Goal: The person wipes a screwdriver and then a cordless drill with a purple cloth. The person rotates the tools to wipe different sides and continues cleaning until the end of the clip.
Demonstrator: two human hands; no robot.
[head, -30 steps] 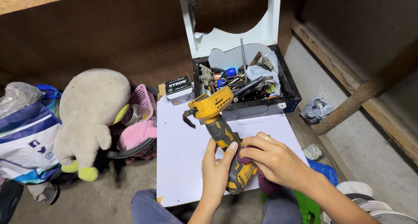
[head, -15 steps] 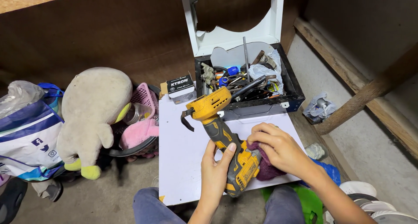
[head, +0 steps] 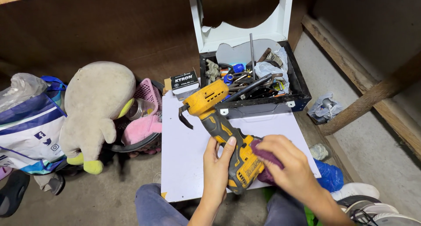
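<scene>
The left hand is gripping the handle of a yellow-and-black power tool lying over the white board, near its front edge. The right hand is closing on a purple cloth, pressing it against the tool's base. A tool-filled black box is sitting at the board's far edge.

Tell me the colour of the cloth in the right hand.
Dark purple cloth, pressed against the yellow power tool; head view.

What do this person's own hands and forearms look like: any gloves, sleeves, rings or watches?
Both are bare. The left hand and right hand wear no gloves or visible rings; no sleeve or watch shows on either forearm up to the frame edge. Fingernails are short and unpainted.
</scene>
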